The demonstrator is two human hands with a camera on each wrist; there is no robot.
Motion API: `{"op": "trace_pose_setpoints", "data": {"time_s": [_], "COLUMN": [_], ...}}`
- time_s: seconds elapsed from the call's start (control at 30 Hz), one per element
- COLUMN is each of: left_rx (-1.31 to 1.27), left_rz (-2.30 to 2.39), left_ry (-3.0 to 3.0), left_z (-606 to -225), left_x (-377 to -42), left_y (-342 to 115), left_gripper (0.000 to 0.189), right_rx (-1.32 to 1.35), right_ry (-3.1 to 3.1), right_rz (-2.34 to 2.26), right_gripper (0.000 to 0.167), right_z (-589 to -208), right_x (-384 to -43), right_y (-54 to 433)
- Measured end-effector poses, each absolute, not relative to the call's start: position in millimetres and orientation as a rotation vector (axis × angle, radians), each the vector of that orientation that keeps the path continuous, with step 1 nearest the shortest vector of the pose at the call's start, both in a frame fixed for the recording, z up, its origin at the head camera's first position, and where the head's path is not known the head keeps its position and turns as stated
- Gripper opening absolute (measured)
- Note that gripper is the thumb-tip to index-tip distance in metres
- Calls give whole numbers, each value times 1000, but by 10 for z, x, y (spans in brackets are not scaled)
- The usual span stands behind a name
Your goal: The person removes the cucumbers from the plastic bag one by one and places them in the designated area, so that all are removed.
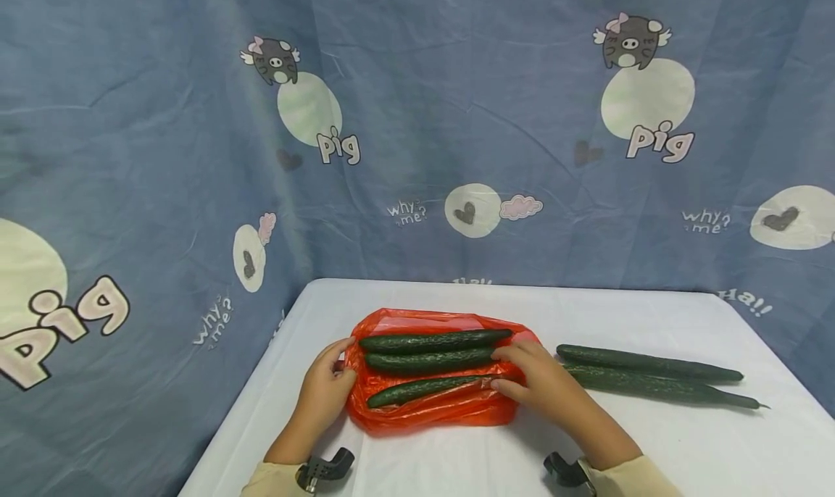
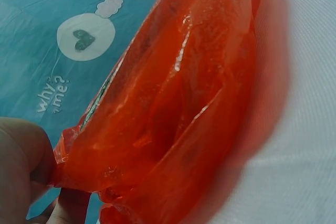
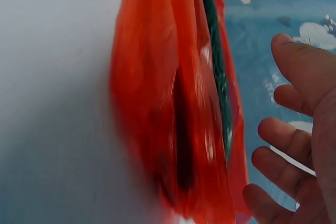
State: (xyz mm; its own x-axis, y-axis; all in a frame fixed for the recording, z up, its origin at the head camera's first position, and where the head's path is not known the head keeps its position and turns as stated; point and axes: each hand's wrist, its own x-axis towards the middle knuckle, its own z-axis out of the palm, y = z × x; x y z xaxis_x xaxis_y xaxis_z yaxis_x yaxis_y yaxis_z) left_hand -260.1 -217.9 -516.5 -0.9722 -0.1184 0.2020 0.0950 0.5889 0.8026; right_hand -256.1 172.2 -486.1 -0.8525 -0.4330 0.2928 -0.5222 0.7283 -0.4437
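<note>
A red plastic bag (image 1: pixel 450 414) lies on the white table with its mouth spread. Three cucumbers rest in it side by side: a far one (image 1: pixel 437 342), a middle one (image 1: pixel 430 361) and a near one (image 1: pixel 427 389). My left hand (image 1: pixel 326 385) pinches the bag's left edge between thumb and fingers; the left wrist view shows the film (image 2: pixel 157 129) caught there. Over the bag's right end, my right hand (image 1: pixel 538 381) hovers close to the cucumbers' ends. Its fingers (image 3: pixel 286 140) are spread and hold nothing in the right wrist view.
Two more cucumbers lie on the table right of the bag, a far one (image 1: pixel 652 363) and a near one (image 1: pixel 659 388), near my right forearm. A blue patterned cloth (image 1: pixel 404 84) hangs behind and left of the white table (image 1: pixel 704 453).
</note>
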Motion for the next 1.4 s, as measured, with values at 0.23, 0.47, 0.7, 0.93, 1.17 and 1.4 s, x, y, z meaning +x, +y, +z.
{"op": "trace_pose_setpoints", "data": {"time_s": [0.23, 0.47, 0.7, 0.93, 1.17, 1.4], "left_rx": [12, 35, 43, 36, 29, 16], "left_rz": [-1320, -1325, -1326, -1329, -1311, -1288], "left_ry": [-2578, -2583, -2577, -2579, -2583, -2584], "left_z": [-5154, -5176, -5188, -5180, -5161, -5177], "left_x": [-2617, -2593, -2590, -2599, -2598, -2609], "left_y": [-2182, -2187, -2183, -2174, -2162, -2158], "left_gripper": [56, 56, 56, 57, 57, 57], "right_rx": [772, 733, 708, 762, 799, 825], "right_ry": [-2812, -2839, -2864, -2864, -2866, -2882], "right_rz": [865, 932, 928, 888, 784, 674], "right_gripper": [48, 45, 45, 45, 44, 47], "right_z": [-4840, -4883, -4907, -4909, -4956, -4980], "right_x": [-2632, -2636, -2680, -2721, -2743, -2740], "right_y": [1527, 1381, 1274, 1168, 1062, 947]}}
